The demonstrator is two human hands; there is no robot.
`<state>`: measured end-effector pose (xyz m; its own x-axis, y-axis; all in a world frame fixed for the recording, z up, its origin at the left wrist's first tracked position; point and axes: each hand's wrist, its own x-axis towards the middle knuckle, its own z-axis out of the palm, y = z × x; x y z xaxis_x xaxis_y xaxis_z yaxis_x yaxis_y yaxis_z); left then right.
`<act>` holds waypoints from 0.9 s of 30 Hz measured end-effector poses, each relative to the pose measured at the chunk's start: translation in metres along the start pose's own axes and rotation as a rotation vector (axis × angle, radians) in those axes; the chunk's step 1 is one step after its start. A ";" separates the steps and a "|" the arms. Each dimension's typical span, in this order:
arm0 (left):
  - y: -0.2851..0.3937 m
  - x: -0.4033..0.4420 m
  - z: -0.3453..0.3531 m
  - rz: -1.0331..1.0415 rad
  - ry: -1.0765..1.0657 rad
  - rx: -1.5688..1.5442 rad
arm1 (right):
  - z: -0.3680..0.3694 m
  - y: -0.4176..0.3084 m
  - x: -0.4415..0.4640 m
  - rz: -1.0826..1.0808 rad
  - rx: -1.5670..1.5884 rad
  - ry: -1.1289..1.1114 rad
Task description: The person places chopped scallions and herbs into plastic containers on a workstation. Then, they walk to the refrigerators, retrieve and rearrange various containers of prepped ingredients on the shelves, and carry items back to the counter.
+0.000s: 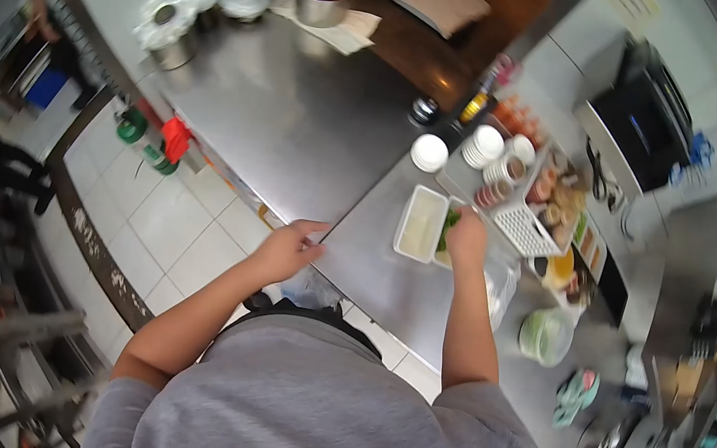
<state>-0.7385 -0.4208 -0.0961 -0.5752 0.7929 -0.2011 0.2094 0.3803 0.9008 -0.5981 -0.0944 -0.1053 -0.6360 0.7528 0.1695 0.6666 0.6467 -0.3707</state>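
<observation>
The right hand (469, 236) is lowered to a white tub (441, 258) on the steel table (385, 294), covering much of it; its fingertips are hidden, so whether they grip the green leaves (449, 226) in that tub cannot be told. Beside it stands a second tub (420, 224), contents unclear. The left hand (286, 255), fingers loosely parted around nothing visible, is at the table's edge.

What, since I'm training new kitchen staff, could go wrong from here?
The right hand is at the green leaves, right beside the white rectangular container, so some leaves might stray into it. The crowded white basket stands close to that hand, so a careless sideways move could bump it.
</observation>
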 end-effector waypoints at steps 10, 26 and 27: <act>-0.016 -0.022 -0.036 -0.111 -0.040 -0.048 | -0.026 0.012 -0.026 -0.092 -0.038 -0.171; 0.034 0.006 0.045 -0.143 -0.065 -0.091 | -0.009 -0.008 -0.017 -0.039 -0.047 -0.243; 0.034 0.001 0.041 -0.157 -0.053 -0.115 | -0.018 -0.020 -0.015 -0.106 -0.045 -0.251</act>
<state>-0.6999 -0.3875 -0.0819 -0.5509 0.7531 -0.3597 0.0273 0.4470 0.8941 -0.5951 -0.1164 -0.0843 -0.7756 0.6306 -0.0287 0.6045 0.7289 -0.3215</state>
